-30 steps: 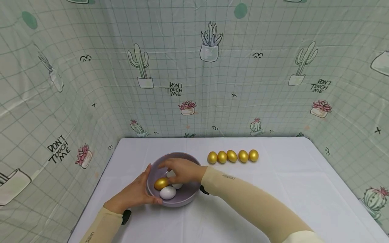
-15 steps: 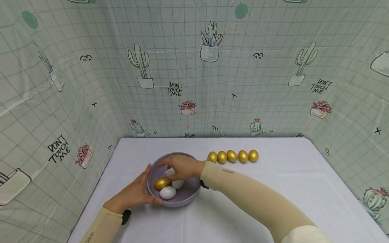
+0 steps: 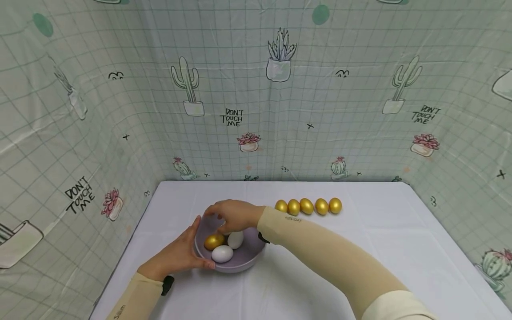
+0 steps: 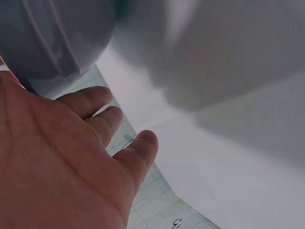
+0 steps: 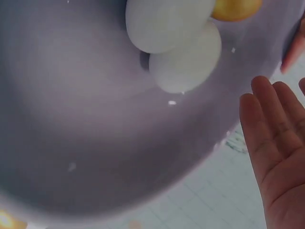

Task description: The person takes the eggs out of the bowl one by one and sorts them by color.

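Note:
A round mauve bowl (image 3: 252,249) stands on the white table, with a gold egg (image 3: 214,242) and white eggs inside. My left hand (image 3: 174,254) holds the bowl's left side, thumb along the near rim and index finger toward the far left. In the left wrist view its other fingers (image 4: 136,155) stick out beside the bowl wall. My right hand (image 3: 237,215) reaches over the far part of the bowl, fingers extended near the rim. The right wrist view shows two white eggs, the lower white egg (image 5: 186,62) touching the other. The right thumb overlaps the gold egg's top edge.
Several gold eggs (image 3: 306,206) stand in a row on the table (image 3: 360,258), right of the bowl and behind the right forearm. A grid-patterned cloth (image 3: 312,93) with cactus drawings hangs around the table's back and sides.
My right hand has moved slightly left and away toward the far rim, uncovering more of one white egg. The left hand has kept its place on the bowl.

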Available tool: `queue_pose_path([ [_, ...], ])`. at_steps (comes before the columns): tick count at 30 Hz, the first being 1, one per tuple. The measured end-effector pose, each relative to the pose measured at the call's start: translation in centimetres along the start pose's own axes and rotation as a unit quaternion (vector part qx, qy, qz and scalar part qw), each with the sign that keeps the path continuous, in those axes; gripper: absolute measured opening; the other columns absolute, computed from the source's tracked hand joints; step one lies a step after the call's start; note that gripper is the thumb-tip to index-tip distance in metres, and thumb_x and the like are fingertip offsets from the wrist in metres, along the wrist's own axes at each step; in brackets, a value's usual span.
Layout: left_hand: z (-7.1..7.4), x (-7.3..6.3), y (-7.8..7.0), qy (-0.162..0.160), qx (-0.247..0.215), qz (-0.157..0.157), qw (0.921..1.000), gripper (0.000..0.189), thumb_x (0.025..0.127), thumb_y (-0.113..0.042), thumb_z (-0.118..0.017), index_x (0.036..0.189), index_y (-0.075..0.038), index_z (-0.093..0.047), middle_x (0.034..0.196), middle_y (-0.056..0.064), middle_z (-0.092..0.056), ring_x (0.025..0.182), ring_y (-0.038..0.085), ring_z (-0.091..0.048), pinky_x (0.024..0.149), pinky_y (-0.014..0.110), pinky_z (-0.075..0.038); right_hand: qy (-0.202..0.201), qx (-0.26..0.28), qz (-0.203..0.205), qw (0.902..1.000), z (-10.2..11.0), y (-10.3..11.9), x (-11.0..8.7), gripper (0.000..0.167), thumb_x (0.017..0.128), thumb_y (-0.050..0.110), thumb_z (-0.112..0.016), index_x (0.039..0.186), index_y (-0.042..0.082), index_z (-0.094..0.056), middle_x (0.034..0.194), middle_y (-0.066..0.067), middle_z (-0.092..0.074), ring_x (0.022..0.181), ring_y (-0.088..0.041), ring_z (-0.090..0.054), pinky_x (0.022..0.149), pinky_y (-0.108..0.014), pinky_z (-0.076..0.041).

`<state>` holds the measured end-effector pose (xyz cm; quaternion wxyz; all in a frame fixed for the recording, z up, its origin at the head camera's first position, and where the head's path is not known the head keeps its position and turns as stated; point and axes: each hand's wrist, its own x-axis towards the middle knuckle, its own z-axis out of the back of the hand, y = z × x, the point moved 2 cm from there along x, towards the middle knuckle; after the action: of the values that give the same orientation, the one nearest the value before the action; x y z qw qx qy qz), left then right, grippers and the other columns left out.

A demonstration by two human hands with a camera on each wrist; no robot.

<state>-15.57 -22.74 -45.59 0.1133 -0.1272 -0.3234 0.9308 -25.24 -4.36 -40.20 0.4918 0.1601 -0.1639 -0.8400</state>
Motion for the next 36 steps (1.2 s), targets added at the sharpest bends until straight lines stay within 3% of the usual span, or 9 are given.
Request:
queue_pose_path([
  [14, 0.1, -0.1, -0.2, 0.001, -0.002, -0.01, 0.9999, 0.139, 0.069, -0.058, -0.086, 0.159, -0.002, 0.004, 0.16, 0.03, -0.012, 0.144, 0.046, -0.02, 0.109, 0.061, -0.029, 0.036, 0.005, 0.011, 0.9993, -2.9, -0.1, 1.9, 0.055, 0.091, 0.023, -0.077, 0.14, 0.011, -0.057, 0.133, 0.001, -0.061, 0.115, -0.013, -0.059, 0.094, -0.022, -0.046],
  [19, 0.1, -0.1, -0.1, 0.001, 0.0, -0.007, 1.0, 0.139, 0.068, -0.059, -0.086, 0.159, -0.003, 0.003, 0.16, 0.028, -0.014, 0.145, 0.045, -0.021, 0.109, 0.06, -0.029, 0.057, -0.025, 0.011, 0.998, -3.5, 0.1, 2.1, 0.048, 0.091, 0.024, -0.077, 0.135, 0.014, -0.061, 0.121, 0.006, -0.066, 0.102, -0.004, -0.061, 0.09, -0.019, -0.046],
  [27, 0.1, -0.2, 0.0, -0.002, 0.002, -0.015, 0.9999, 0.139, 0.068, -0.059, -0.086, 0.16, -0.005, 0.004, 0.159, 0.031, -0.014, 0.144, 0.047, -0.022, 0.109, 0.06, -0.029, 0.073, -0.033, 0.035, 0.9962, -4.1, 0.6, 2.2, 0.017, 0.094, 0.021, -0.072, 0.111, 0.019, -0.073, 0.087, 0.014, -0.065, 0.077, -0.004, -0.056, 0.076, -0.017, -0.045],
  [36, 0.1, -0.1, 0.1, -0.007, -0.003, -0.009, 0.9999, 0.139, 0.067, -0.058, -0.087, 0.16, -0.005, 0.002, 0.16, 0.029, -0.015, 0.144, 0.045, -0.022, 0.109, 0.06, -0.029, 0.072, -0.042, 0.052, 0.9951, -4.1, 0.8, 2.2, 0.012, 0.091, 0.017, -0.074, 0.103, 0.019, -0.075, 0.083, 0.015, -0.065, 0.075, -0.004, -0.054, 0.074, -0.016, -0.043],
])
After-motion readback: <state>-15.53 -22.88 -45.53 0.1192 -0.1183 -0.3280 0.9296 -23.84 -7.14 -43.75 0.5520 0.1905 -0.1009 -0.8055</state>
